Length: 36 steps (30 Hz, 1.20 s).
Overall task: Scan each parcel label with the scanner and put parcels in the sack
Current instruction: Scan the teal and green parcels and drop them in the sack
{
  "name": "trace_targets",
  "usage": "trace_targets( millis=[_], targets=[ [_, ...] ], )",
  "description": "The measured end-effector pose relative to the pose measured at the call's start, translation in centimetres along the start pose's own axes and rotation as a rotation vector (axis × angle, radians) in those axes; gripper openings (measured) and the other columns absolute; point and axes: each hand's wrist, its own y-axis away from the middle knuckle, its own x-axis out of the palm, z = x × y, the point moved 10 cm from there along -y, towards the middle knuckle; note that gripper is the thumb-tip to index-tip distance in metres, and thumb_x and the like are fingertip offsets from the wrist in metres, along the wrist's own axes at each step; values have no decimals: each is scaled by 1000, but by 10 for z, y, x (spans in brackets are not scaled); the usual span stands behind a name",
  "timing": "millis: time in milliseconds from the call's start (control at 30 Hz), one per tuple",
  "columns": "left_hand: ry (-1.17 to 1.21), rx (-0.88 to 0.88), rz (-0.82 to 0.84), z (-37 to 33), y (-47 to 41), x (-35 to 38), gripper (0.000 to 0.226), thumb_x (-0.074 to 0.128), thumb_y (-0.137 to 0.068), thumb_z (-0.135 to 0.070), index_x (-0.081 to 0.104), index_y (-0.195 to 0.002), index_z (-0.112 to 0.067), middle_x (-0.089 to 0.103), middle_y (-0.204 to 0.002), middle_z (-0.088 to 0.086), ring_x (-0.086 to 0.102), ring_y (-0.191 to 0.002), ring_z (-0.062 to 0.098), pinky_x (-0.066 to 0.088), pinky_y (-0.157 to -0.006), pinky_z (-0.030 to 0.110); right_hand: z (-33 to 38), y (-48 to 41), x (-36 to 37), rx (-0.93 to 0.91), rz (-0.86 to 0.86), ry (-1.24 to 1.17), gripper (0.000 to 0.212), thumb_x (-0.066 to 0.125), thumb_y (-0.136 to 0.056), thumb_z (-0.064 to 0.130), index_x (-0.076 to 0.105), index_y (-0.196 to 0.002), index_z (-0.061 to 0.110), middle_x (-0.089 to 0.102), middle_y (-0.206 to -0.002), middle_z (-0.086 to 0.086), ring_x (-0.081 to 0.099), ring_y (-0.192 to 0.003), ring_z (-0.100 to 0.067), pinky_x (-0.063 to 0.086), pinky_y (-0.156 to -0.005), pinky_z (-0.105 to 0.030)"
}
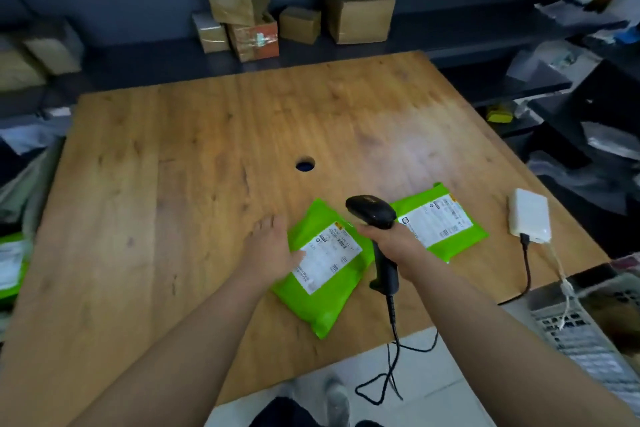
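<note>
Here right hand (391,243) grips scanner (372,211); left hand (270,250) flat, unclenched — near parcel (322,274) edge

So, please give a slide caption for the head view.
Right hand holds scanner over green parcel; left hand steadies it.

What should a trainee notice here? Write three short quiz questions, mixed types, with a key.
1. True or false: the right hand holds the scanner.
2. How many green parcels lie on the table? A) one B) two C) four
3. Fill in: the left hand rests on the near parcel, beside its white ____.

Key: 1 true; 2 B, the near one and the far parcel; 3 label.
</note>
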Motion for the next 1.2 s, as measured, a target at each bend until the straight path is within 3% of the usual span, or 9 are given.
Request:
trace_targets(
  millis=[67,200,300,400,600,700,967,1200],
  targets=[
    [339,-72,132,-3,-3,18,79,71,-80,-36,30,-141,-8,48,-136,12,48,-122,28,42,-98,37,-9,-1,1,51,37,19,18,73,-86,26,64,-91,11,53,-71,-4,50,-65,-19,41,-67,-30],
    [718,-164,209,-12,9,36,41,74,-78,-10,57,-116,-8,65,-114,7,61,-96,20,50,-82,30,-11,12,12,91,139,-132,9,70,-88,17,65,-90,10,60,-59,3,56,-59,-15,45,-55,-26],
    [1021,-256,250,-4,18,40,30,76,-76,-1,65,-103,-9,70,-109,12,68,-95,26,55,-88,42,4,16,11,27,160,-172,22,70,-89,18,66,-107,6,62,-86,-9,59,-78,-24,48,-69,-34],
    [1189,-276,141,7,17,16,30,76,-77,-1,64,-103,-11,70,-107,13,69,-93,28,56,-85,45,37,24,6,-81,199,-185,16,68,-90,21,64,-105,19,65,-99,-9,65,-84,-24,50,-73,-38],
    [1496,-247,-158,18,5,-53,40,68,-83,2,56,-118,-13,65,-122,12,65,-105,32,50,-94,52,119,62,7,-364,275,-88,14,68,-91,20,61,-86,8,59,-71,-12,52,-49,-21,46,-51,-29],
    [1575,-189,-231,12,1,-78,39,59,-87,9,54,-116,-16,64,-119,10,63,-106,31,50,-93,51,146,80,8,-454,279,-37,23,68,-90,22,57,-78,7,55,-63,-9,49,-46,-21,42,-49,-27],
    [1585,-202,-358,21,2,-97,41,62,-86,9,54,-110,-22,64,-117,8,64,-105,32,52,-90,52,171,108,-1,-557,185,60,25,70,-87,23,57,-69,12,54,-60,-8,47,-45,-20,39,-46,-27],
    [1639,-243,-362,23,2,-87,49,62,-85,9,51,-125,-17,66,-117,9,66,-102,32,55,-82,48,170,116,-9,-527,165,99,27,69,-86,21,56,-65,9,53,-57,-8,46,-43,-19,39,-45,-27]
  ],
)
